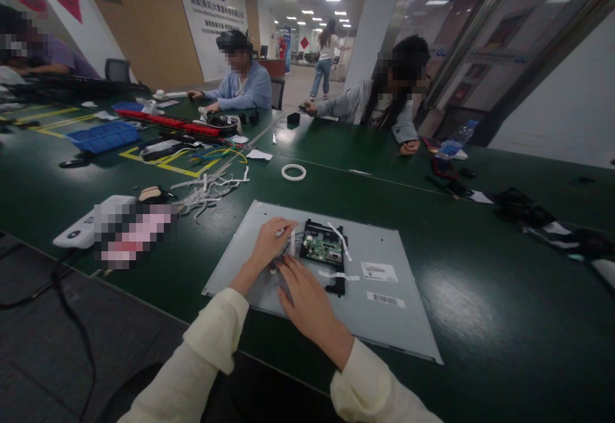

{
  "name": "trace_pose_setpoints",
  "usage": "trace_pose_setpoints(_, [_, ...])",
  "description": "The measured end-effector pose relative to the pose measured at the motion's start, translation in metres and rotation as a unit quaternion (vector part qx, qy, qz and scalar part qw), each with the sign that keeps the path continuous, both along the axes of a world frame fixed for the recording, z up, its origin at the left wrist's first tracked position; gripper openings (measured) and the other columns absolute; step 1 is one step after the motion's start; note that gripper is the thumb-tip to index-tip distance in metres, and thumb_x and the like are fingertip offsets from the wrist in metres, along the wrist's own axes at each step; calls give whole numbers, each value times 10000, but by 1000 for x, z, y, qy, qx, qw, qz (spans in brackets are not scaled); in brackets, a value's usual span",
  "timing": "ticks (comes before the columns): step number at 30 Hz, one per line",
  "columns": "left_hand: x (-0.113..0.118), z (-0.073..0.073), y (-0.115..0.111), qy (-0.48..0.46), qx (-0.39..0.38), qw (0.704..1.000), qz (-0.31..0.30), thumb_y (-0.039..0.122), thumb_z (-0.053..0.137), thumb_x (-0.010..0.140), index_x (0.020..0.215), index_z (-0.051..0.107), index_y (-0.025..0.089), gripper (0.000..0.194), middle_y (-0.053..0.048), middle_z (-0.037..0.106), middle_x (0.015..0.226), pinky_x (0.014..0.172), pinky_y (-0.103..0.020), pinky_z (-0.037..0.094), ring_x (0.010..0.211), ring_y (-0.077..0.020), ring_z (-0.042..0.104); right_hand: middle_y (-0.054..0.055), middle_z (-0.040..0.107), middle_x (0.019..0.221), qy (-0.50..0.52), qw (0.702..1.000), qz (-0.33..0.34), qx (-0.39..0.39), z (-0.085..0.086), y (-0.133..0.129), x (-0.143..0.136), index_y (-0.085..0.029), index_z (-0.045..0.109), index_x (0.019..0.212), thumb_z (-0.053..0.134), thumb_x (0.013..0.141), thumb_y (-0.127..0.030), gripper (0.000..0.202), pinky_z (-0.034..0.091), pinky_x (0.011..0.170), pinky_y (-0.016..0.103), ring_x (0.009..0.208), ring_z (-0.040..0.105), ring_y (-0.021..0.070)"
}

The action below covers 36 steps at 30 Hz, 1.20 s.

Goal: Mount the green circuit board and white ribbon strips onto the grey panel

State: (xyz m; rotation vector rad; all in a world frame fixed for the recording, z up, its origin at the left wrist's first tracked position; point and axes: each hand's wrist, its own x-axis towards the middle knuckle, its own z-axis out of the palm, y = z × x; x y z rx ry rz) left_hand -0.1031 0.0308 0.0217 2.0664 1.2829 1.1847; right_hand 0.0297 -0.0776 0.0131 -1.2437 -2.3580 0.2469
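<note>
A flat grey metal panel [355,314] lies on the table before me, with a black bracket [340,282] and a green circuit board [321,248] near its middle. Strips of white tape [342,243] stick across the bracket. Just left of the board, my left hand [270,238] is curled with its fingers together over a thin grey cable [279,255]; the exact grip is partly hidden. My right hand [311,298] lies lower on the panel, fingers stretched out, their tips touching the cable area. White labels [379,272] are on the panel's right part.
Beyond the panel lies a white tape roll [293,172]. Loose tape strips [206,189], a white power bank [96,221] and a blue tray [103,137] are to the left. Two people [245,86] sit across the table; dark items [533,215] lie at the right.
</note>
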Motion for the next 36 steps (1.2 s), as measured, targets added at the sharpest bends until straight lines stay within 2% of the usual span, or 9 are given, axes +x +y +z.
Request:
trace_pose_setpoints(4, [1, -6, 3, 10, -8, 1000, -14, 216, 482, 852, 928, 678, 202, 211, -28, 665, 871, 743, -244, 459, 813, -137, 587, 95, 390, 1352, 0, 1000, -1, -10, 0, 0, 0, -128, 434, 1307, 467, 845, -196, 468, 330, 1057, 390, 1257, 332, 208])
trace_pose_setpoints(9, [0, -13, 8, 38, -12, 999, 1, 185, 491, 835, 974, 656, 190, 216, -37, 642, 876, 757, -255, 460, 827, -144, 581, 93, 394, 1348, 1, 1000, 3, -13, 1, 0, 0, -131, 458, 1286, 454, 849, -191, 441, 322, 1058, 393, 1258, 328, 211])
trace_pose_setpoints(21, [4, -15, 15, 148, -10, 989, 4, 149, 523, 790, 917, 645, 183, 179, -56, 591, 893, 831, -313, 427, 864, -179, 543, 103, 415, 1320, -2, 1000, 3, -3, 5, 1, -1, -149, 475, 1248, 472, 841, -181, 408, 343, 1042, 399, 1247, 346, 215])
trace_pose_setpoints(29, [10, -12, 21, 194, -29, 978, 69, 198, 571, 776, 1174, 507, 160, 405, -43, 574, 833, 797, -316, 409, 828, -194, 542, 105, 415, 1319, -4, 1000, 6, 1, 3, 0, 0, -147, 484, 1235, 470, 847, -185, 390, 346, 1037, 412, 1248, 345, 222])
trace_pose_setpoints(32, [13, -13, 23, 228, -21, 970, 86, 227, 563, 796, 1188, 490, 141, 408, -70, 588, 865, 815, -335, 395, 862, -218, 542, 105, 413, 1321, -7, 1000, 5, 1, 2, 0, 0, -143, 492, 1226, 472, 846, -183, 383, 342, 1042, 404, 1250, 341, 221])
trace_pose_setpoints(36, [17, -15, 27, 244, -21, 963, 112, 240, 542, 817, 1101, 527, 135, 304, -116, 600, 930, 809, -342, 391, 908, -243, 544, 104, 426, 1309, 0, 1000, 11, 0, 3, -1, 0, -150, 481, 1235, 473, 840, -180, 396, 345, 1040, 403, 1243, 352, 214])
